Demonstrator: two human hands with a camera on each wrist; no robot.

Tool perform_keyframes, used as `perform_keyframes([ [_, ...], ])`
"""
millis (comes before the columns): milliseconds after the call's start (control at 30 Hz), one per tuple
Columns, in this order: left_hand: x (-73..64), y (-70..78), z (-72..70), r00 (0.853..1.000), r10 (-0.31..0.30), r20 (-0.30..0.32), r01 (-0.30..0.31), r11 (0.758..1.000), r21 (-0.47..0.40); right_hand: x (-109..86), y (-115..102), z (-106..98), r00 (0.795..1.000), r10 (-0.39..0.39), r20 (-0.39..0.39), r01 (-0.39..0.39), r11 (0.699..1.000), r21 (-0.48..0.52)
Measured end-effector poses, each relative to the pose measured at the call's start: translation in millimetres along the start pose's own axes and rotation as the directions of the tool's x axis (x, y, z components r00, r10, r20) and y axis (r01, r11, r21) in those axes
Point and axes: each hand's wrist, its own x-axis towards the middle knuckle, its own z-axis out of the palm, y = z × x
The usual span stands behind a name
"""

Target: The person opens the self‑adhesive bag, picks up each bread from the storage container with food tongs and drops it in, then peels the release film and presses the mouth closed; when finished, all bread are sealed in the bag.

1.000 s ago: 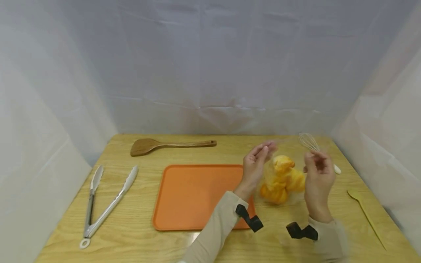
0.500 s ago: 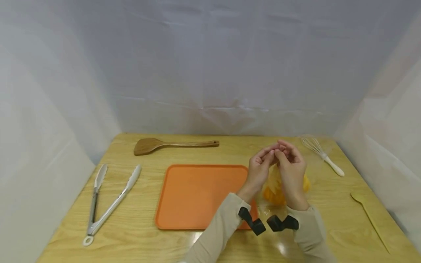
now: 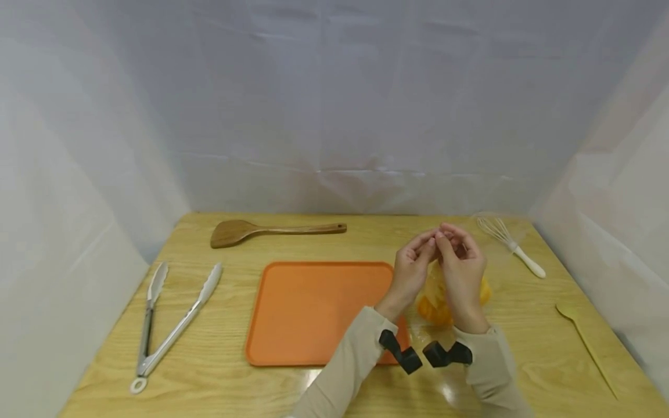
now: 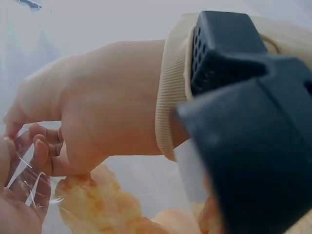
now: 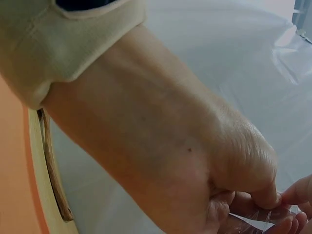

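Note:
Golden-yellow bread pieces (image 3: 435,305) sit in a clear plastic bag (image 4: 30,178) right of the tray, partly hidden behind my hands in the head view. My left hand (image 3: 409,273) pinches the bag's gathered plastic between thumb and fingers, above the bread. Fingertip to fingertip with it, my right hand (image 3: 464,278) pinches the same plastic from the other side. Shiny creases of film show between the fingers in the left wrist view, and bread (image 4: 97,202) shows below the left hand.
An orange tray (image 3: 319,313) lies left of the hands, its right edge partly under the left arm. Around it are a wooden spatula (image 3: 277,230), open metal tongs (image 3: 175,334), a whisk (image 3: 525,259) and a yellow spoon (image 3: 587,351). White sheeting (image 3: 334,116) encloses the table.
My right hand has come left from beside the bread to meet the left hand above it, and both now pinch the plastic together. Over the last half second they barely move.

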Motion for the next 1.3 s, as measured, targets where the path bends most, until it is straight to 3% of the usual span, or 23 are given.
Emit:
perform_keyframes([
  [267, -0.2, 0.1, -0.8, 1.000, -0.024, -0.014, 0.024, 0.999, 0.034, 0.2, 4, -1, 0.998, -0.060, 0.015, 0.061, 0.998, -0.032],
  [533, 2.5, -1.4, -0.8, 0.999, -0.032, -0.021, 0.033, 0.998, 0.044, 1.5, 5, -1, 1.000, -0.021, 0.006, 0.021, 1.000, -0.020],
  [767, 3.9, -2.5, 0.0, 0.999, -0.022, -0.024, 0.022, 1.000, 0.010, 1.0, 3, -3, 0.995, 0.096, 0.034, -0.100, 0.987, 0.128],
  [1067, 1.6, -3.3, 2.3, 0.998, -0.043, -0.047, 0.041, 0.998, -0.041, -2.1, -2, -6, 0.987, 0.143, 0.069, -0.158, 0.938, 0.308],
  [1167, 1.7, -3.9, 2.0, 0.998, -0.049, -0.044, 0.047, 0.997, -0.062, -4.4, -2, -9, 0.993, 0.081, 0.090, -0.102, 0.960, 0.259],
  [1233, 1.4, -4.0, 1.4, 0.999, -0.043, -0.024, 0.041, 0.997, -0.066, -5.8, -1, -11, 0.995, 0.004, 0.097, -0.018, 0.990, 0.141],
  [1300, 1.0, -3.7, 1.1, 0.999, -0.036, -0.010, 0.035, 0.997, -0.061, -6.2, 0, -12, 0.993, -0.071, 0.098, 0.069, 0.997, 0.023],
])
